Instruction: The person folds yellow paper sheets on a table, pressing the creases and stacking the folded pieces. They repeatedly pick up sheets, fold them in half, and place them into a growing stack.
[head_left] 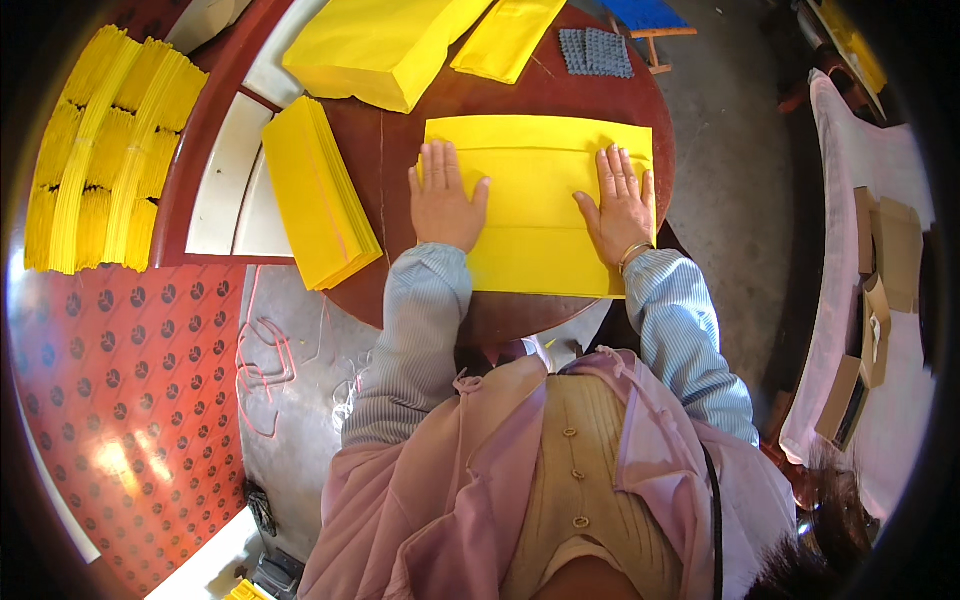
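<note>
Counter (560,90), round and dark red-brown, carries a yellow paper sheet (535,215) at its near edge. Left of the sheet lies a stack of yellow paper (315,195); beyond it, a thicker yellow bundle (375,45). Left hand (445,200) and right hand (620,205) press flat on the sheet, fingers slightly apart, gripping nothing.

Bare table (400,150) between yellow stack (318,195) and sheet (535,205).

I wear blue-striped sleeves, a pale pink apron over a beige buttoned vest, and a gold bangle (634,255) just below my right hand (622,205).
</note>
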